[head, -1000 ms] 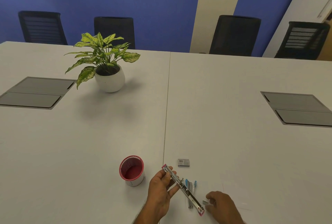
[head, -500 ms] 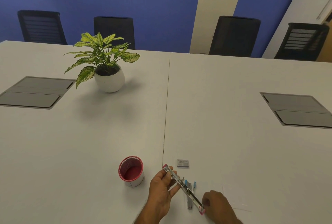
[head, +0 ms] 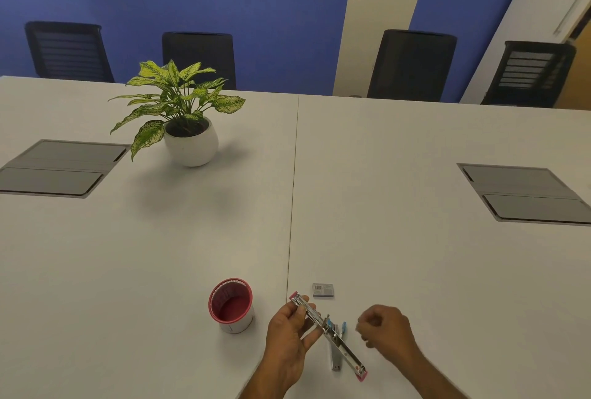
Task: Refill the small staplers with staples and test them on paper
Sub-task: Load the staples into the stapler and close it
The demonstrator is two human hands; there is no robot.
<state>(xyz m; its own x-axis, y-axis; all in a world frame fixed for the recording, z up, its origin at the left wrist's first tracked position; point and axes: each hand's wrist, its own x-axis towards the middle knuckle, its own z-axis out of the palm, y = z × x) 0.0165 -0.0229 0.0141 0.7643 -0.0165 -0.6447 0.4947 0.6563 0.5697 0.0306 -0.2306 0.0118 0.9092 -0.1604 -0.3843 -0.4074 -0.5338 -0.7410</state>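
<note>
The left hand [head: 289,331] held a pink stapler [head: 326,333] that was folded wide open, with its far end up by the fingers and its near end low by the white table [head: 415,254]. The right hand [head: 385,328] was just beside it with curled fingers, and I could not tell if it pinched anything. A blue stapler [head: 337,349] lay under the pink one, a small staple box [head: 322,289] sat near, and a pink cup [head: 232,306] stood to the left.
</note>
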